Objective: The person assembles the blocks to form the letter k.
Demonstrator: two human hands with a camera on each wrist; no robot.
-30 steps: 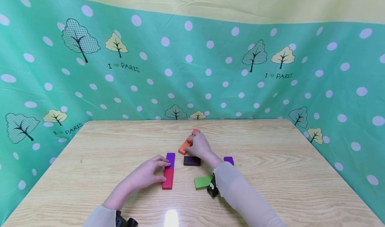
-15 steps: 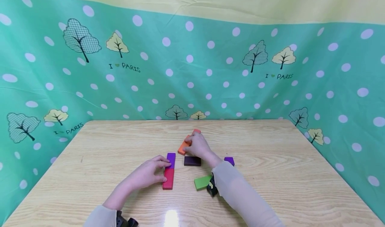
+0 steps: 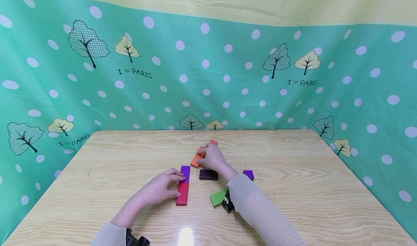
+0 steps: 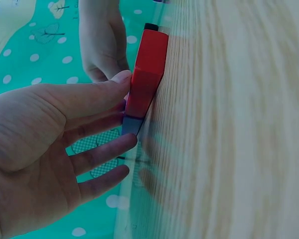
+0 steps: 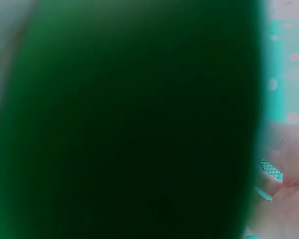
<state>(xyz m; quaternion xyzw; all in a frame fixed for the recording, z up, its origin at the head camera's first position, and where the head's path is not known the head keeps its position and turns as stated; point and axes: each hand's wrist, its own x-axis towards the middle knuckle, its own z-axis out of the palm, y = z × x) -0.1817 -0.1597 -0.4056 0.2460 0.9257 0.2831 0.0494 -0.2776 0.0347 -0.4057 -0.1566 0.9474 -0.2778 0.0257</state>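
Observation:
On the wooden table (image 3: 114, 155), a red block (image 3: 182, 194) and a purple block (image 3: 185, 171) lie end to end in a line. My left hand (image 3: 159, 188) rests at their left side, thumb at the red block and fingertips over the purple one. In the left wrist view its fingers are nearly straight. Farther back, my right hand (image 3: 214, 158) pinches an orange block (image 3: 195, 160) between thumb and fingers, partly covering it. Beyond these fingers shows the end of a red-orange block (image 3: 213, 142). A blurred green block (image 5: 139, 124) fills most of the right wrist view.
A dark block (image 3: 208, 174) lies just in front of the right hand. The green block sits against the black wrist camera (image 3: 227, 202), partly under the right forearm. Another purple block (image 3: 249, 174) lies right of that forearm. A patterned cloth (image 3: 224, 65) hangs behind the table.
My right hand has shifted slightly left with the orange block, away from the red-orange one. The green block has turned a little at the wrist camera. My left hand stays in place.

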